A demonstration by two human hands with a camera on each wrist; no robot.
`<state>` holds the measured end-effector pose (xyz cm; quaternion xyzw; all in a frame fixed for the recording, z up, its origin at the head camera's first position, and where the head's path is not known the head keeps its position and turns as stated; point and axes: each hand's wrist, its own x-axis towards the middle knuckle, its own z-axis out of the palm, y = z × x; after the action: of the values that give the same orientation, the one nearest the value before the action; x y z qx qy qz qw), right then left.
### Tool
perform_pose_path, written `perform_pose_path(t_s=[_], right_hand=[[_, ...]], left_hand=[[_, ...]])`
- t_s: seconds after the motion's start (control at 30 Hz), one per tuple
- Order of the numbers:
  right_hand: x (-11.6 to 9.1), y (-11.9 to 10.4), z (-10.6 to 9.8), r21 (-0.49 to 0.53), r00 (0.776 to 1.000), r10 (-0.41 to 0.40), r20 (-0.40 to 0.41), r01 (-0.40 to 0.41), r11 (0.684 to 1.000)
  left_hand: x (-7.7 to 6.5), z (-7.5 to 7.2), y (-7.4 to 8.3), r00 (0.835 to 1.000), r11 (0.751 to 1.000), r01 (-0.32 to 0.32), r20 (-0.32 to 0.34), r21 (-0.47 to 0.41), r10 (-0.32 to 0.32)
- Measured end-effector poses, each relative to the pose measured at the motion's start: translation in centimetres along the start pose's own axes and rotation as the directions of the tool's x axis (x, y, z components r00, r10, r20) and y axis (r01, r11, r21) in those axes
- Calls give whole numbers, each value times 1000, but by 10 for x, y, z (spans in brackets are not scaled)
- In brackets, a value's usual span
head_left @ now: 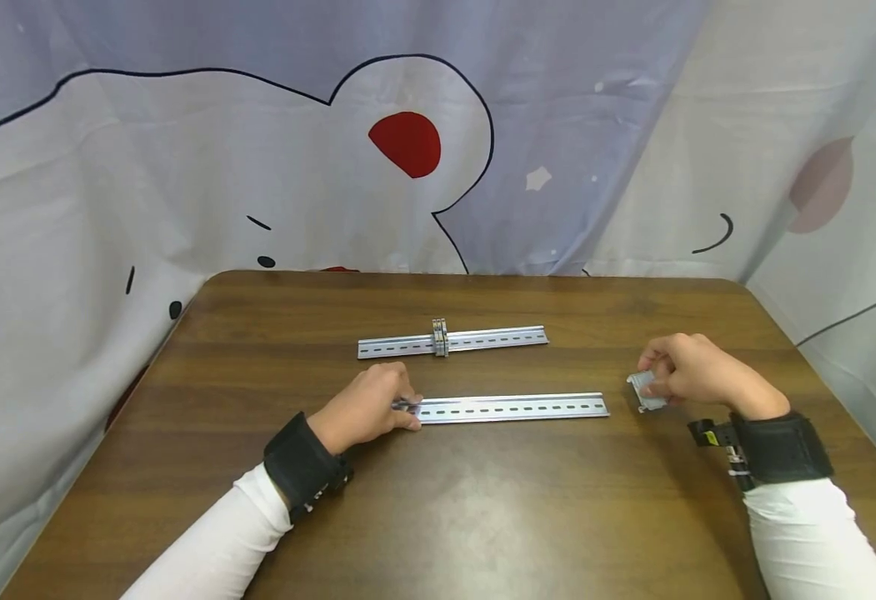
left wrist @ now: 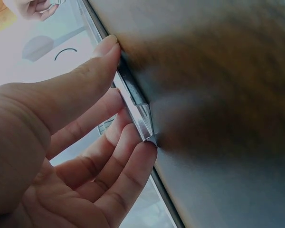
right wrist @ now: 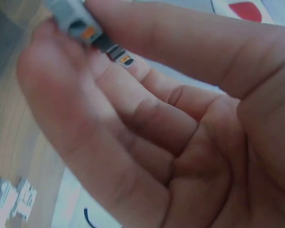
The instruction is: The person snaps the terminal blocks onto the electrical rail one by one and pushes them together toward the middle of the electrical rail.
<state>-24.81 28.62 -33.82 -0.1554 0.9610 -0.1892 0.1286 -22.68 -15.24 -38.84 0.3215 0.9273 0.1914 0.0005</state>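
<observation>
A person wears a white left sleeve (head_left: pixel 220 529), gathered in folds near the wrist, and a matching right sleeve (head_left: pixel 813 542), creased along the forearm, with the left hand (head_left: pixel 366 404) and right hand (head_left: pixel 711 375) bare beyond them. A broad black left wristband (head_left: pixel 298 462), with small silvery bits (head_left: pixel 313 502) along its lower edge, wraps one wrist, its dark border just showing in a corner of the left wrist view. The equally black right wristband (head_left: pixel 785 448) carries a small dark device (head_left: pixel 700 430) with a yellow-green marking (head_left: pixel 711 437) and metallic fittings (head_left: pixel 737 462) on its inner side.
</observation>
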Motion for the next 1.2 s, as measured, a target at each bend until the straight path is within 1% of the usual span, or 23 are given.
perform_pose_path(t_s=[0.1, 0.27, 0.43, 0.53, 0.67, 0.8, 1.0, 1.1, 1.2], right_hand=[[2, -9, 4, 49, 1000, -3, 6, 3, 999], [9, -17, 15, 79, 999, -34, 9, 33, 996], [14, -21, 26, 114, 999, -37, 37, 33, 993], [15, -24, 30, 62, 999, -47, 5, 46, 997], [17, -32, 35, -46, 992, -83, -99, 79, 996], [18, -42, 41, -107, 981, -92, -169, 74, 992], [20, -53, 46, -164, 976, -82, -200, 50, 985], [19, -54, 46, -164, 975, -67, -212, 32, 986], [22, -54, 47, -148, 971, -69, -228, 35, 988]], left_hand=[[1, -1, 0, 1000, 1000, 4, 1, -3, -4], [1, 0, -1, 1000, 1000, 6, 0, -14, -6], [0, 1, -1, 1000, 1000, 1, -5, -15, -1], [1, 1, 0, 1000, 1000, 4, -3, -11, -4], [1, 0, 0, 1000, 1000, 0, -9, -2, 0], [1, -1, 0, 1000, 1000, -8, -12, 3, 8], [1, -2, 1, 1000, 1000, 10, -6, 7, -10], [2, -1, 0, 1000, 1000, 9, 3, 4, -9], [3, -1, -1, 1000, 1000, 8, 3, -1, -8]])
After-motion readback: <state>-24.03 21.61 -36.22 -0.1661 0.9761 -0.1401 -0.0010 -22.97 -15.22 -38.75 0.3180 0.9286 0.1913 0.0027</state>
